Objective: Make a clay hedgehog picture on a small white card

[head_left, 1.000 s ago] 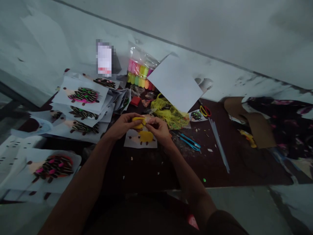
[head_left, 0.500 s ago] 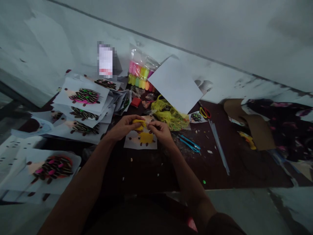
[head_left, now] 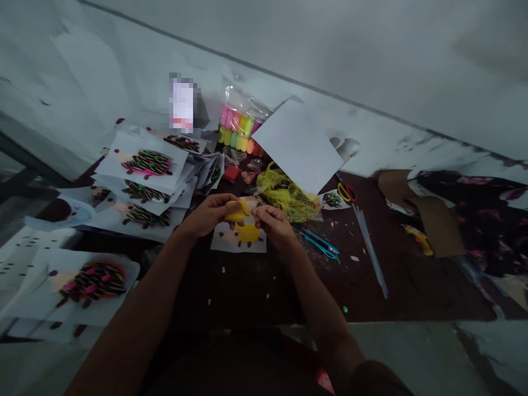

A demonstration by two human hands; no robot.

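Observation:
My left hand (head_left: 214,213) is closed around a soft yellow lump of modelling clay (head_left: 239,210). Close on its right, my right hand (head_left: 274,223) has thumb and fingertips pinched together; what lies between them, perhaps a bit of clear wrapper or clay, is too small to make out. Just below both hands, a white paper (head_left: 223,243) lies on the dark table. It bears a hedgehog figure with a yellow clay body (head_left: 248,234), brown feet and a pale snout. The fingers cover the paper's upper part.
Stacked hedgehog pictures (head_left: 148,159) fill the left side. Behind are a bag of coloured clay (head_left: 237,124), a white sheet (head_left: 297,146) and a yellow net bag (head_left: 289,192). Rightward lie blue scissors (head_left: 319,245), red-yellow scissors (head_left: 346,192), clear sticks (head_left: 371,253) and a yellow glue gun (head_left: 418,240).
The yellow clay has turned in my left hand and shows a broader face. My right hand has shifted slightly right and down, still pinched. The whole view has moved a little.

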